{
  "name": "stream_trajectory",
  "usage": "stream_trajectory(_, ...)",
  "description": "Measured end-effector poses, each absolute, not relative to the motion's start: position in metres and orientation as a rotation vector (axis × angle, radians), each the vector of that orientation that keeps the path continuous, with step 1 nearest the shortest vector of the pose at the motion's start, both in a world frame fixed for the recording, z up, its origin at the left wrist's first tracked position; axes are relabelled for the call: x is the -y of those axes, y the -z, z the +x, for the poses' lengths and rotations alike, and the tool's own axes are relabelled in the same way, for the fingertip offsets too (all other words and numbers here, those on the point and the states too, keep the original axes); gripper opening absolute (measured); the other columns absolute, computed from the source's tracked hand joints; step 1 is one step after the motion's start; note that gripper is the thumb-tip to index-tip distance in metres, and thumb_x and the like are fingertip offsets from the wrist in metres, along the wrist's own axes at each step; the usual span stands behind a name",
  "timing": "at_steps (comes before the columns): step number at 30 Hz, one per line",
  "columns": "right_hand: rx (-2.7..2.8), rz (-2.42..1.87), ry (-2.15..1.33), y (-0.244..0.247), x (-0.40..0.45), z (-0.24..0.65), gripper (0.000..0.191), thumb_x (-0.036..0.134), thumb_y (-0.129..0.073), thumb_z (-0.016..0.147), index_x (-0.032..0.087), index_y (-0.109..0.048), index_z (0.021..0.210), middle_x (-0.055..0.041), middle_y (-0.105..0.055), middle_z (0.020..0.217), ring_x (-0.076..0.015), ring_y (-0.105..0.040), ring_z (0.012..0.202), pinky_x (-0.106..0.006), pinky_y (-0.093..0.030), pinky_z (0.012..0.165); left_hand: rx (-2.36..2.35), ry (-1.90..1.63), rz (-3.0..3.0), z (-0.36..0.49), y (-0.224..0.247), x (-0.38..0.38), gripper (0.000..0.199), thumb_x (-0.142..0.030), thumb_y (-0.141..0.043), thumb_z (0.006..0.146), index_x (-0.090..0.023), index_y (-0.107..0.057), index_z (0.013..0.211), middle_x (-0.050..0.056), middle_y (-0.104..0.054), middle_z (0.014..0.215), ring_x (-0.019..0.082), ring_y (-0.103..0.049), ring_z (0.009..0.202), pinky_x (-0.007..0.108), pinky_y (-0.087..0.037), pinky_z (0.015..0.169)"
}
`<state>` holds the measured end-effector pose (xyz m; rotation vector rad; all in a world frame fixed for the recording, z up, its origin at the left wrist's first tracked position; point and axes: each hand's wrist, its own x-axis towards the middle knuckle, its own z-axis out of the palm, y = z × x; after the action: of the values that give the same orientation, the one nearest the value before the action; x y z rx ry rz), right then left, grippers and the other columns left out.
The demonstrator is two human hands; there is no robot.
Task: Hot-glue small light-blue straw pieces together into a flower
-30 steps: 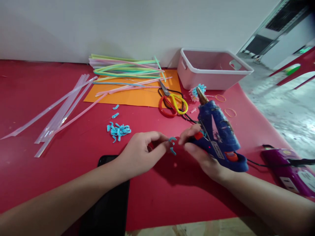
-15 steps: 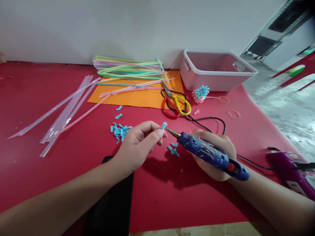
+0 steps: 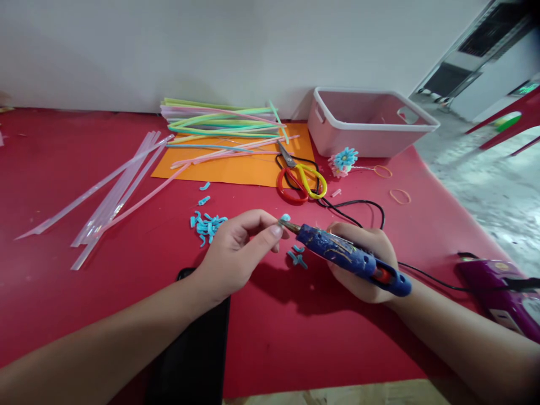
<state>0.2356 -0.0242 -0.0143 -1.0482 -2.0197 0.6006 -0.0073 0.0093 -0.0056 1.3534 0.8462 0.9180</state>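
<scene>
Head view: L hand (image 3: 238, 253) w/ fingers pinching blue pc (image 3: 286, 217); R hand (image 3: 379, 247) fingers wrapped round glue gun (image 3: 331, 247), nozzle (image 3: 292, 227) right by pc.

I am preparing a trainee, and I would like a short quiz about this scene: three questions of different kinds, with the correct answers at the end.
1. Multiple choice: what does the right hand hold?
a) scissors
b) hot glue gun
c) rubber band

2. True or false: the blue flower is on the near side of the pink basket.

3. Fill in the missing word: the left hand pinches a small piece coloured light ____.

Key: 1: b. 2: true. 3: blue.
</scene>
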Motion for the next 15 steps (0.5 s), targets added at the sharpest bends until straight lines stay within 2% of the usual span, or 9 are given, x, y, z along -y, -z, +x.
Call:
stream_trajectory(10, 2.001, -1.072, -0.613, 0.0144, 0.0259, 0.2356, 0.022, 0.01, -0.061, 0.074, 0.025, -0.059, 0.09, 0.007, -0.055, 0.06, -0.008, -0.039, 0.041, -0.024, -0.037, 0.042, -0.849, -0.952, 1.376, -0.0054, 0.0008, -0.009, 0.018, -0.032, -0.064, 0.092, -0.02, -0.064, 0.077, -0.002, -0.057, 0.067, 0.012, -0.053, 0.066, 0.024, -0.042, 0.06)
stream_trajectory(15, 1.974, -1.076, -0.652, 0.0148, 0.027, 0.2362, 0.022, 0.01, -0.061, 0.074, 0.025, -0.058, 0.089, 0.0075, -0.055, 0.06, -0.0078, -0.04, 0.042, -0.023, -0.034, 0.04, -0.855, -0.945, 1.379, -0.0051, 0.0016, -0.0094, 0.02, -0.032, -0.064, 0.091, -0.02, -0.064, 0.076, -0.001, -0.058, 0.068, 0.012, -0.053, 0.066, 0.024, -0.042, 0.059)
